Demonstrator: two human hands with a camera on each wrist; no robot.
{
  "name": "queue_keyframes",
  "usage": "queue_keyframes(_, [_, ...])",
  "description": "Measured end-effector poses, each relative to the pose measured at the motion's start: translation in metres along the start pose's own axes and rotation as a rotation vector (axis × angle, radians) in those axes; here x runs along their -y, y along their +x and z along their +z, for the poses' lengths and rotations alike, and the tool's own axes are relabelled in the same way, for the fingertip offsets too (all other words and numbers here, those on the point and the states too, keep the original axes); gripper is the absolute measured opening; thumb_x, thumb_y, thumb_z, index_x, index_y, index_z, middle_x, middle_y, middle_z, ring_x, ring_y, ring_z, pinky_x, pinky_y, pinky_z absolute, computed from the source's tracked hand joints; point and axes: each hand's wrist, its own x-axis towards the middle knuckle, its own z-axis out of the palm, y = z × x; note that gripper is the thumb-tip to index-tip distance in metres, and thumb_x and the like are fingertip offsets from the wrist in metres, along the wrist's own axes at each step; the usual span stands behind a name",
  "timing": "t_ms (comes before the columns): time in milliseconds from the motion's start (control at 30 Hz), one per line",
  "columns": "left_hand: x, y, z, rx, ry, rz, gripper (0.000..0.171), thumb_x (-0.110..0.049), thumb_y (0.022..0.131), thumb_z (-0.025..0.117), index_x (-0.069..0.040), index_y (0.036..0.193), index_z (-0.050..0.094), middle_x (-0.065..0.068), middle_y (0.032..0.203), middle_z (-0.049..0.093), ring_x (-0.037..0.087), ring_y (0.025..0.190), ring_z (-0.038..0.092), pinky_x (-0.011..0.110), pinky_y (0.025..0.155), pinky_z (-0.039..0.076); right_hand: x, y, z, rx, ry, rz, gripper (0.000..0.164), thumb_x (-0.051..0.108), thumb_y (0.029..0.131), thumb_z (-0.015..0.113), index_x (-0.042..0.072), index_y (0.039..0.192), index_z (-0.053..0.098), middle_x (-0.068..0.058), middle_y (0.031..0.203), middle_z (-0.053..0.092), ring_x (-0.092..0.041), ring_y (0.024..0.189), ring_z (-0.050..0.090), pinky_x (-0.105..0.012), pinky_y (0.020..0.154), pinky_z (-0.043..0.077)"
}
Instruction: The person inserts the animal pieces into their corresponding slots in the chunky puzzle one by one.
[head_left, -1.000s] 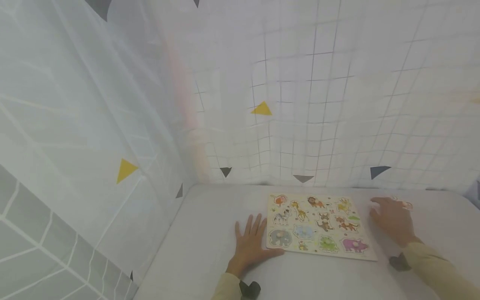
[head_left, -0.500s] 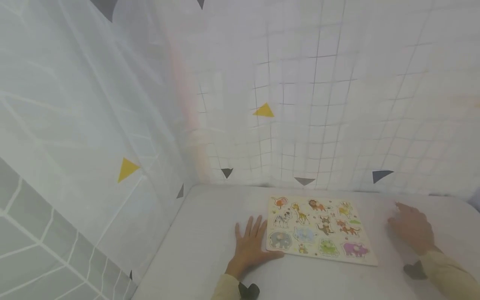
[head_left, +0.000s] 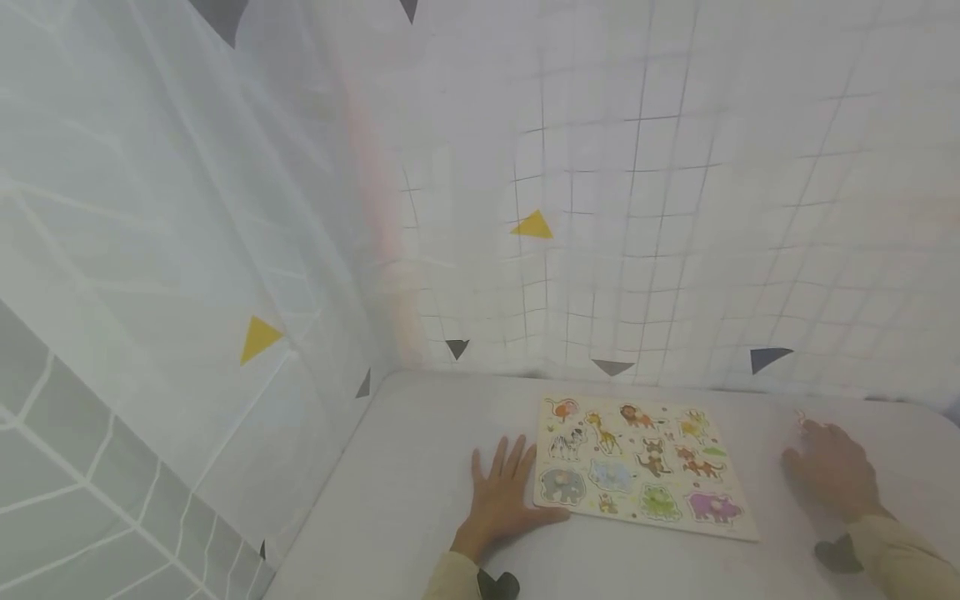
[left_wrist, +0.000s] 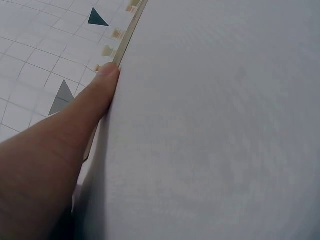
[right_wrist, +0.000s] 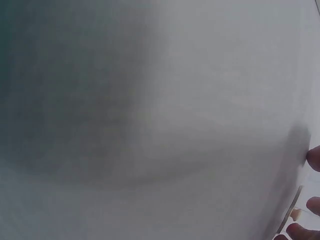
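Note:
On the table lies a wooden peg puzzle board with coloured animals, among them an elephant and a pink rhino. My left hand rests flat at the board's left side, fingers spread. In the left wrist view its thumb touches the board's near edge. To the right of the board, my right hand bends over a small puzzle piece, mostly hidden beneath it. The right wrist view shows the piece's knob near the fingers, with the thumb apart from it.
A white cloth covers the table. Close behind it hangs a pale curtain with grid lines and triangles, and another patterned curtain runs along the left side.
My right hand has moved right, from the left of the loose piece to over it, and now covers most of it. The left hand and the board stay in place.

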Motion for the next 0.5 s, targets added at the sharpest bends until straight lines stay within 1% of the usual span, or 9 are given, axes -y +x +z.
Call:
queue_keyframes(67, [0.0001,-0.0002,0.0005,-0.004,0.001,0.001,0.119,-0.099,0.071,0.047,-0.034,0.165,0.017,-0.01,0.176,0.009,0.024,0.165,0.005,0.072,0.127,-0.003,0.0005,-0.0004,0.0006,-0.005,-0.009,0.003,0.065,0.022,0.092,0.06,-0.019,0.139,0.04,-0.047,0.136,0.035,-0.066,0.119,0.038,-0.08,0.099,0.035])
queue_keyframes(233, [-0.0011,-0.0011,-0.0019,-0.006,0.008,0.005,0.118,-0.099,0.072,0.048,-0.033,0.165,0.017,-0.01,0.176,0.01,0.024,0.165,0.005,0.071,0.127,-0.003,0.0031,-0.002,0.001,-0.003,-0.026,0.002,0.062,0.022,0.096,0.056,-0.02,0.138,0.038,-0.048,0.133,0.035,-0.067,0.116,0.038,-0.08,0.098,0.036])
queue_keyframes(333, [-0.0018,-0.0019,-0.0035,-0.003,0.009,0.004,0.118,-0.099,0.072,0.048,-0.033,0.165,0.017,-0.01,0.176,0.01,0.024,0.165,0.005,0.071,0.127,-0.002,0.0064,-0.0037,-0.0002,-0.01,-0.033,0.001,0.061,0.022,0.097,0.052,-0.021,0.138,0.038,-0.048,0.133,0.036,-0.066,0.118,0.038,-0.08,0.1,0.034])
queue_keyframes(500, [-0.0026,-0.0041,-0.0062,-0.007,-0.001,0.006,0.118,-0.097,0.072,0.05,-0.032,0.165,0.019,-0.009,0.176,0.011,0.024,0.165,0.006,0.072,0.127,-0.002,0.0064,-0.0066,0.0016,-0.007,-0.027,-0.032,0.062,0.025,0.102,0.046,-0.02,0.142,0.033,-0.048,0.138,0.029,-0.066,0.127,0.029,-0.08,0.106,0.027])
